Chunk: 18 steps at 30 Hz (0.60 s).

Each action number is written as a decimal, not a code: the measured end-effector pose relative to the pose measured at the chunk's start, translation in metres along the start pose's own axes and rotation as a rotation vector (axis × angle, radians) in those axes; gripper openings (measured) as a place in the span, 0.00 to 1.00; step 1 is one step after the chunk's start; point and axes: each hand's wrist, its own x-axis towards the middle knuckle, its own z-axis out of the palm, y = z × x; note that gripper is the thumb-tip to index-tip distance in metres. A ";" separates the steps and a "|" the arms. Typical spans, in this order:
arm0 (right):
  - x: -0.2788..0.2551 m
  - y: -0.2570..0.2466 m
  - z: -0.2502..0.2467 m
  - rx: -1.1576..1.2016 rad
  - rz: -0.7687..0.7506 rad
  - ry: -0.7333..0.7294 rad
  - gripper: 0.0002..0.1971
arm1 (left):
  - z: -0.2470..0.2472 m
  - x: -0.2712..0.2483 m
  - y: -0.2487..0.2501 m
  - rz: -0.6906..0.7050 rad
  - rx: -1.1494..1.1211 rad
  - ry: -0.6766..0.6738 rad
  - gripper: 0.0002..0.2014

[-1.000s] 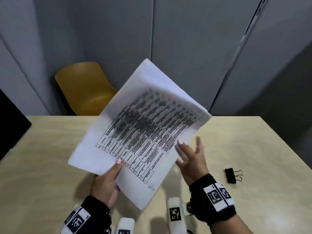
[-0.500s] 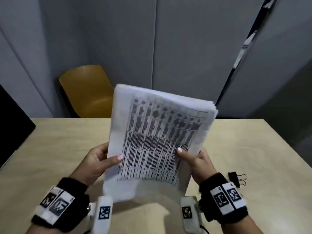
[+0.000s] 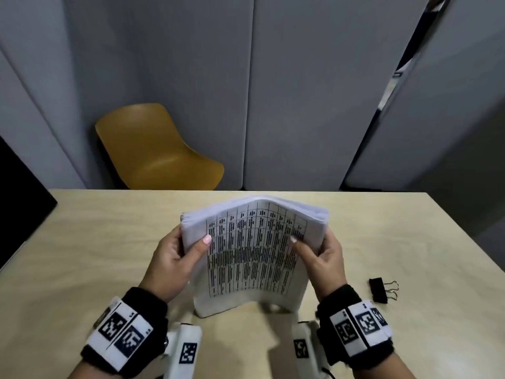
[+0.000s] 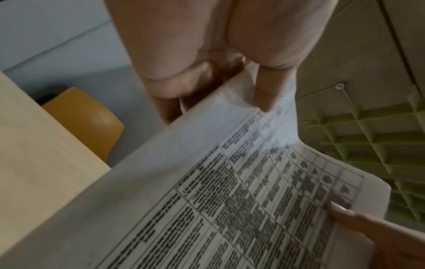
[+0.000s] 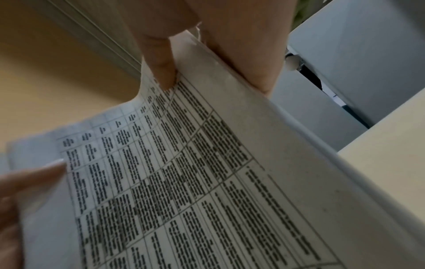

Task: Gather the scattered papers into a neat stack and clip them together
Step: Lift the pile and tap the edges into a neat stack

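A stack of white papers (image 3: 251, 258) with a printed table on the front sheet stands on its lower edge on the beige table (image 3: 82, 242), bowed toward me. My left hand (image 3: 177, 258) grips its left side, thumb on the front and fingers behind. On the right side my right hand (image 3: 322, 255) holds it the same way. The left wrist view shows the papers (image 4: 230, 200) pinched by the left hand (image 4: 230, 78). The right wrist view shows the papers (image 5: 207, 182) pinched by the right hand (image 5: 195, 60). A black binder clip (image 3: 381, 289) lies on the table right of my right wrist.
A mustard-yellow chair (image 3: 153, 151) stands behind the table's far edge at the left. Grey wall panels (image 3: 300, 91) close off the back. A dark object (image 3: 19, 192) sits at the table's left edge.
The stack was held up in the air and tilted; both hands squared it, brought it down and stood its lower edge on the table. My right hand went from open to gripping it.
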 end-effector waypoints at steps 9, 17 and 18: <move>0.000 -0.022 0.007 0.032 -0.171 -0.035 0.19 | 0.005 -0.001 0.018 0.220 0.189 0.150 0.12; 0.016 -0.034 0.006 -0.469 -0.420 -0.032 0.25 | 0.002 0.009 0.027 0.410 0.662 0.161 0.20; 0.018 -0.034 0.006 -0.505 -0.417 -0.031 0.24 | 0.002 0.011 0.029 0.395 0.659 0.143 0.20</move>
